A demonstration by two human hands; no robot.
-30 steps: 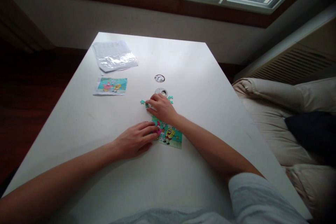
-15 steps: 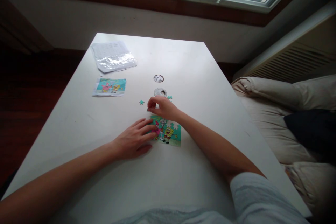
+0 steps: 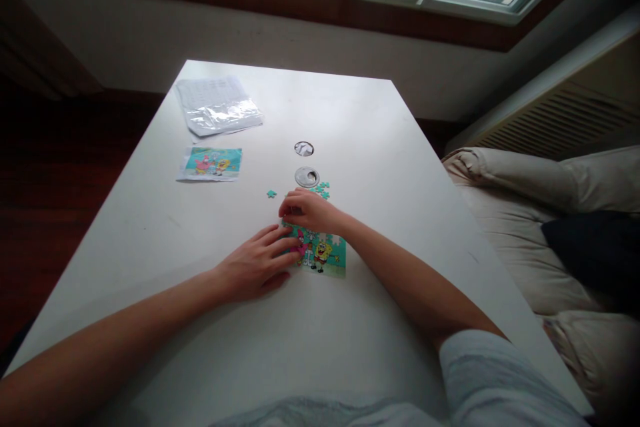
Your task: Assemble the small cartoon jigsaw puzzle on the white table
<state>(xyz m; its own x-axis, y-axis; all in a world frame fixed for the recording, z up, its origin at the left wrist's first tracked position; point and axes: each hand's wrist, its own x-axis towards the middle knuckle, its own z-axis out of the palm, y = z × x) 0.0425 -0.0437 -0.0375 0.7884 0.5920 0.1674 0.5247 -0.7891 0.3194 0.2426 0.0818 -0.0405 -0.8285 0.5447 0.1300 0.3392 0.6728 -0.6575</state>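
Note:
A partly assembled jigsaw puzzle point(image 3: 327, 267) with cartoon figures lies on the white table, with a gap showing in its upper right part. My left hand point(image 3: 255, 263) rests flat, its fingers stretched over the puzzle's left edge. Just above, my right hand point(image 3: 313, 210) is closed in a pinch at the upper left corner, on a small puzzle piece mostly hidden by the fingers. Several loose green pieces point(image 3: 320, 189) lie beyond the right hand, partly covered by it. One more loose piece point(image 3: 271, 194) sits to its left.
A picture sheet point(image 3: 213, 164) with the same cartoon lies at the left, below a clear plastic sleeve with papers point(image 3: 217, 107). Two round openings are set in the tabletop, one with a grey cover point(image 3: 307, 177). A beige sofa point(image 3: 520, 240) stands at the right.
My right hand has lowered slightly towards the puzzle's upper left corner with the piece, uncovering more loose pieces behind it. My left hand stays in place.

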